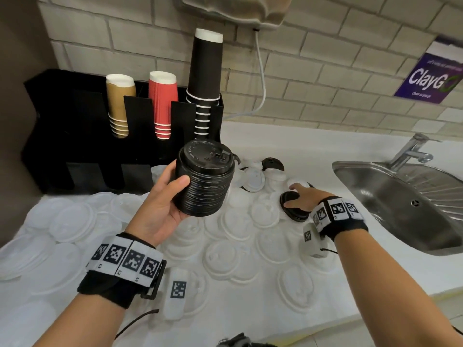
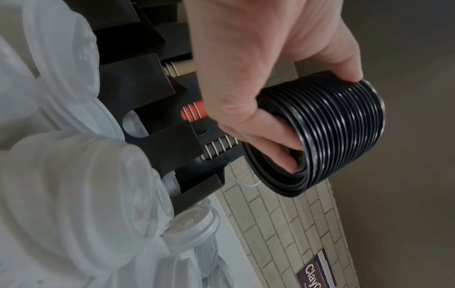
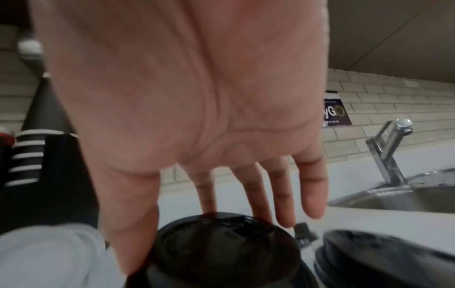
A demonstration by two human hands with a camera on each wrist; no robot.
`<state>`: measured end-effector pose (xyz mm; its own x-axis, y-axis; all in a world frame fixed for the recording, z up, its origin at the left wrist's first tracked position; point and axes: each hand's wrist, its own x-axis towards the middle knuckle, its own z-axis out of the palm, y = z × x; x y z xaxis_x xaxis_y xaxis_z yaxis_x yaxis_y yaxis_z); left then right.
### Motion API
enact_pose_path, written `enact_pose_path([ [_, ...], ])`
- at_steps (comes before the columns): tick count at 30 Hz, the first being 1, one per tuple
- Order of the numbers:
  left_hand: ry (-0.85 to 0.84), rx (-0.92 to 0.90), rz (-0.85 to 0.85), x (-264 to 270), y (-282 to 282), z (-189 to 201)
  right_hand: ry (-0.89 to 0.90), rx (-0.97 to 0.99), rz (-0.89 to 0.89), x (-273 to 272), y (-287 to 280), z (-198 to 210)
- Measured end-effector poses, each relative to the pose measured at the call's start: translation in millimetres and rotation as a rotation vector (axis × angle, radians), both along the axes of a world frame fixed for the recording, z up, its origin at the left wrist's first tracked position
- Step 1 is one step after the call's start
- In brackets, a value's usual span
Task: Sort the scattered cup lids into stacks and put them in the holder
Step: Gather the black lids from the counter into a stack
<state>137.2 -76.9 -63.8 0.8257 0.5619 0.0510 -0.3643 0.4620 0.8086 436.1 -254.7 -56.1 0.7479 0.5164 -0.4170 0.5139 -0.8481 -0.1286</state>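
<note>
A: Head view, grips first. Left hand (image 1: pixel 160 204) curled round a tall stack of black lids (image 1: pixel 204 179), thumb on its side, held up off the counter. Right hand (image 1: pixel 299 196) had fingers spread over a loose black lid (image 1: pixel 292 205), thumb at its near rim, not yet closed on it.

B: Step?

A: Gathering black ones, I'd say. Next: pinch that lid, seat it dome-up on the held stack.

B: Surroundings?

A: White lids (image 1: pixel 225 246) scattered below both hands. More black lids (image 1: pixel 273 163) beyond the right hand. Holder (image 1: pixel 75 136) behind the stack, cups in its upper slots.
</note>
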Motion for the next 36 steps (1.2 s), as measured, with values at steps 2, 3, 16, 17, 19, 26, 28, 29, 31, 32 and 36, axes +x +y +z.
enact_pose_path([
  [2, 0.004, -0.011, 0.01, 1.4, 0.3, -1.2, 0.002, 0.103, -0.018, -2.6, 4.4, 13.1],
  [3, 0.005, -0.017, 0.013, 2.4, 0.1, -1.4, 0.006, 0.19, -0.016, -7.9, 7.1, 23.0],
  [16, 0.007, -0.008, -0.006, 9.5, -6.2, 1.0, 0.234, 1.023, 0.609, -135.0, 43.9, 109.2],
  [17, 0.008, -0.005, -0.006, 8.9, -6.3, 1.3, 0.185, 0.99, 0.631, -137.4, 46.4, 108.8],
  [19, 0.009, 0.005, -0.012, 7.2, -6.4, 1.5, 0.11, 0.932, 0.66, -141.1, 51.0, 109.7],
  [26, 0.021, 0.053, -0.042, 1.5, -7.5, 1.0, 0.114, 0.818, 0.736, -147.8, 60.5, 121.1],
  [28, 0.024, 0.055, -0.035, -0.2, -8.0, 0.6, 0.122, 0.803, 0.742, -148.3, 61.2, 120.9],
  [29, 0.026, 0.056, -0.032, -0.8, -8.3, 0.1, 0.129, 0.8, 0.742, -148.5, 61.3, 120.5],
  [31, 0.025, 0.057, -0.027, -2.4, -9.4, -0.8, 0.144, 0.799, 0.744, -148.9, 60.8, 118.9],
  [32, 0.024, 0.06, -0.025, -2.7, -10.0, -0.8, 0.147, 0.799, 0.745, -149.0, 60.4, 118.3],
  [36, 0.016, 0.059, -0.009, -4.7, -12.8, -2.2, 0.147, 0.798, 0.747, -151.5, 59.0, 114.4],
])
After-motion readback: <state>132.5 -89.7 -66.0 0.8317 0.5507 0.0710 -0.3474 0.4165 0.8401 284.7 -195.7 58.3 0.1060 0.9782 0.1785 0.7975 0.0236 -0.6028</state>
